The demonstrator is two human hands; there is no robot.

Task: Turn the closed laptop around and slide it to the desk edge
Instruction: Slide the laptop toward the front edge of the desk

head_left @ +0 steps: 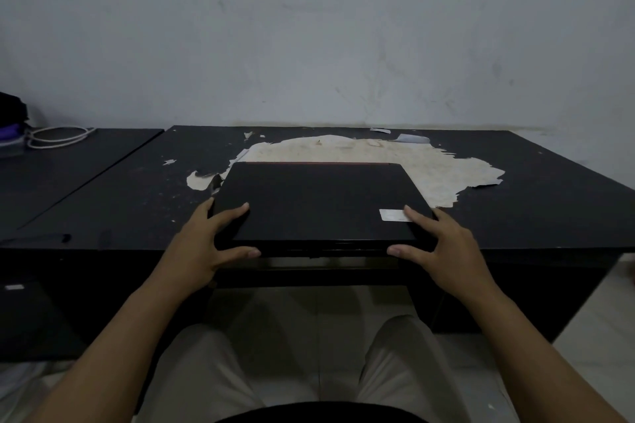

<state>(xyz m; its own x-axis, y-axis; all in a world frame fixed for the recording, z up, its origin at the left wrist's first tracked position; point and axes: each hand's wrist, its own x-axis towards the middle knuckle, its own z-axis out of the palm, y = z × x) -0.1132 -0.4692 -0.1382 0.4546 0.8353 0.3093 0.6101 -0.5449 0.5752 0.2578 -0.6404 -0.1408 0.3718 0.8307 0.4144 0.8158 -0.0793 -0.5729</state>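
The closed laptop (319, 204) lies flat on the bench (536, 203), its near edge at (maybe just past) the bench's front edge. It is gripped at both near corners: left hand (209, 244) w/ fingers (237, 209) spread on the lid and thumb along the front; right hand (436, 244) likewise, beside a pale sticker (395, 215). The slide step looks abt finished; whether the turn is done can't be told. Next: a check on overhang, then release.
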